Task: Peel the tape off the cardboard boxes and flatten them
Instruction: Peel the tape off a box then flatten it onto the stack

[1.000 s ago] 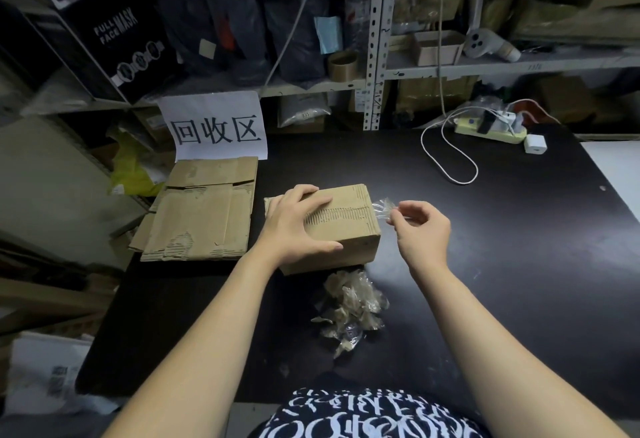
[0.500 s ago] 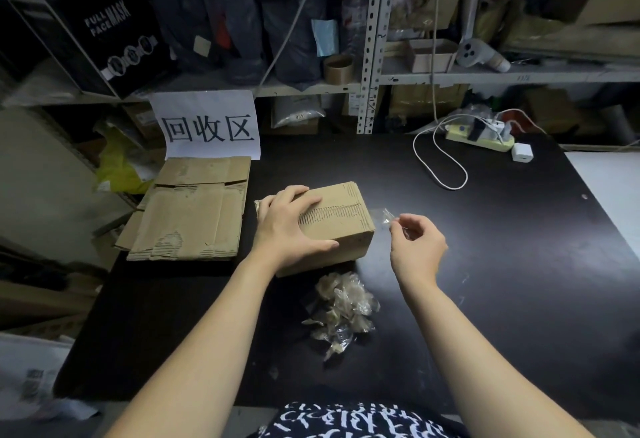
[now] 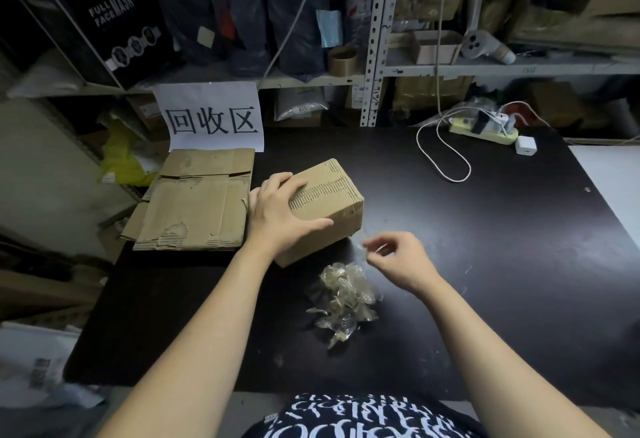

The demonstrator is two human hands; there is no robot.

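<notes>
Since the earlier frame the right hand (image 3: 401, 261) has come away from the far end of the box and dropped toward the person. It now hangs just above the black surface (image 3: 502, 247), between the box and the heap of peeled tape. Its grip is closed in a pinch, thumb against fingertips, on a faint scrap of clear tape (image 3: 364, 248) that is hard to make out against the dark top.

The cardboard box (image 3: 332, 192) stands unflattened near the middle of the surface, turned at a slight angle. The left hand (image 3: 284, 216) holds it down: its grip is on the box itself, fingers spread over the top and thumb along the near side.

The tape pile (image 3: 343, 302) – crumpled, translucent – lies on the surface just in front of the box and just below the right hand. Touching the box's left end is a stack of flattened cardboard (image 3: 197, 202), and behind that a white paper sign (image 3: 211, 115) with three large Chinese characters.

Well apart, at the far right of the surface, a looped white cable (image 3: 445, 160) runs to a yellow power strip (image 3: 485, 131), with a small white charger (image 3: 525, 145) beside it. Behind the surface stand cluttered metal shelves (image 3: 375, 39) – one holds a roll of brown tape (image 3: 343, 60).
</notes>
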